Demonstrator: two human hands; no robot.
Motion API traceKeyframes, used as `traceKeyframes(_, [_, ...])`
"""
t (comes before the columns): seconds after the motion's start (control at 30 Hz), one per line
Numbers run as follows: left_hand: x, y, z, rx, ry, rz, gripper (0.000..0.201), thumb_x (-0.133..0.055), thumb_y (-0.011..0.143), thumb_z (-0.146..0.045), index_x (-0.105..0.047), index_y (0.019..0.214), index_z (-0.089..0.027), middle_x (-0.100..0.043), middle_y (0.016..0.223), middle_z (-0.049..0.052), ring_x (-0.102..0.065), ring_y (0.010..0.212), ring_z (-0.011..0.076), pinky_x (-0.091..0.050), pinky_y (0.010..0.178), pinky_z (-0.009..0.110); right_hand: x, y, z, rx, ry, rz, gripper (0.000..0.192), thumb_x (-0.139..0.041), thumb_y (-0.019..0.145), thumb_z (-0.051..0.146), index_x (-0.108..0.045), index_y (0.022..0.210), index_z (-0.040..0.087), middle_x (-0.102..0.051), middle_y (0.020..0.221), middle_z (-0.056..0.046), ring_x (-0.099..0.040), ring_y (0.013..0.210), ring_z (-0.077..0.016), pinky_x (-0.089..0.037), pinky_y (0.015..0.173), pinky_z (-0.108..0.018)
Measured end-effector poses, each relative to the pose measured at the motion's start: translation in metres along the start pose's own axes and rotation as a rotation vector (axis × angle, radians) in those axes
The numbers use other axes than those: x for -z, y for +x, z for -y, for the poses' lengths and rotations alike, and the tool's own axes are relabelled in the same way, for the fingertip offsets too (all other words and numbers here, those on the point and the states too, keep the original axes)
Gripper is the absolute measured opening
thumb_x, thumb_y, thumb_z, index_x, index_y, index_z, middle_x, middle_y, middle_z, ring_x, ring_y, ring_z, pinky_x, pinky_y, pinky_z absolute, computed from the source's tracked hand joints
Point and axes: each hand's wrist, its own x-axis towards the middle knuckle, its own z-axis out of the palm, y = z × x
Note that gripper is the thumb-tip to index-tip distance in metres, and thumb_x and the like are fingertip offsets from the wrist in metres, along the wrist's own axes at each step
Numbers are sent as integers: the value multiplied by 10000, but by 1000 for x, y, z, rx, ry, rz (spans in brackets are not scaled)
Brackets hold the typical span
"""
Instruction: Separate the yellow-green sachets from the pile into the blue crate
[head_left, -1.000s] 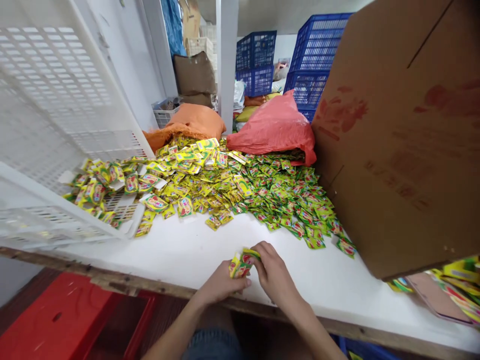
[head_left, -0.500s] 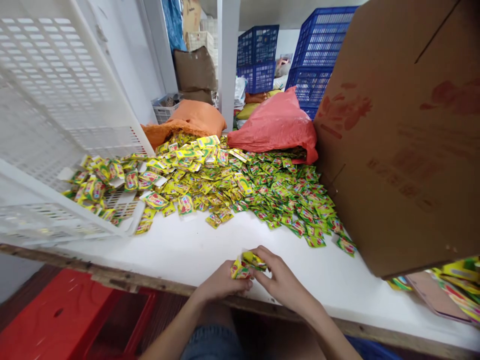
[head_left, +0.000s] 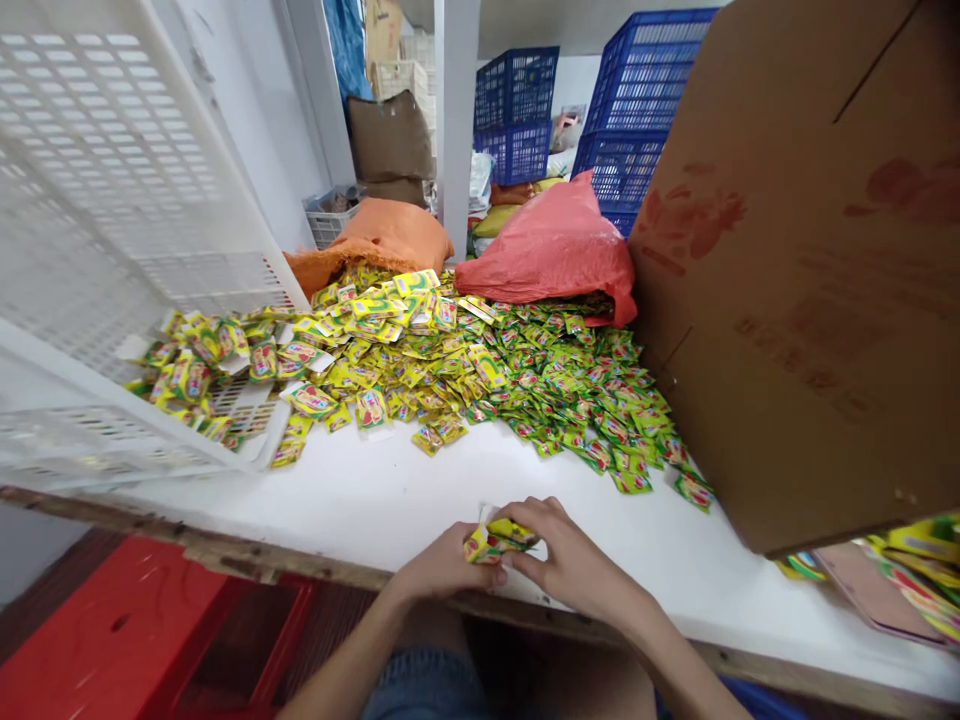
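Observation:
Near the front edge of the white table [head_left: 360, 510], my left hand [head_left: 448, 562] is closed around a small yellow printed box [head_left: 478, 546], with a white flap standing up at its top. My right hand [head_left: 556, 553] pinches a yellow-green sachet [head_left: 514, 532] against the box's opening. My fingers partly hide both, so I cannot tell how far the sachet is inside. Beyond my hands lies a wide heap of green sachets [head_left: 577, 390], with yellowish sachets [head_left: 427, 370] to its left. Flat yellow boxes [head_left: 382, 303] rest on top of the heap.
A white crate [head_left: 142, 260] lies tipped at left, holding several filled boxes [head_left: 187, 378]. A tall cardboard carton [head_left: 810, 280] stands at right, beside a phone [head_left: 877, 590]. Orange [head_left: 397, 230] and red [head_left: 551, 245] sacks lie behind. A red stool [head_left: 112, 630] is below left.
My right hand has shifted slightly right and down, with the sachet turned flatter against the box. The box's white flap shows more. The heap and crate have not moved.

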Motion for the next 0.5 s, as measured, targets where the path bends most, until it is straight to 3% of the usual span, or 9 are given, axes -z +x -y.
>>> traceKeyframes(0.13, [1,-2,-3,-39,65,-11,236,-685,562,-243,-581,742,-132,-480,613,-52,-373,583,91,-295,545,212,3,3,-3,-7,27,76,193,-578,776,184,-634,930,286,-638,889,12,-517,883,-195,-320,841,-328])
traceKeyframes(0.3, [0,-2,-2,19,18,-23,185,-660,584,-244,-560,695,-136,-487,578,-55,-385,548,88,-298,529,216,-1,2,-7,-70,16,10,262,-581,769,203,-578,1019,278,-617,926,-4,-493,900,-211,-352,793,-325])
traceKeyframes(0.5, [0,-6,-2,157,117,-170,378,-752,509,-332,-539,752,-135,-494,597,-67,-388,574,87,-296,522,203,3,7,-3,-14,-35,27,108,-595,767,222,-630,863,255,-601,856,-6,-494,874,-202,-342,804,-335])
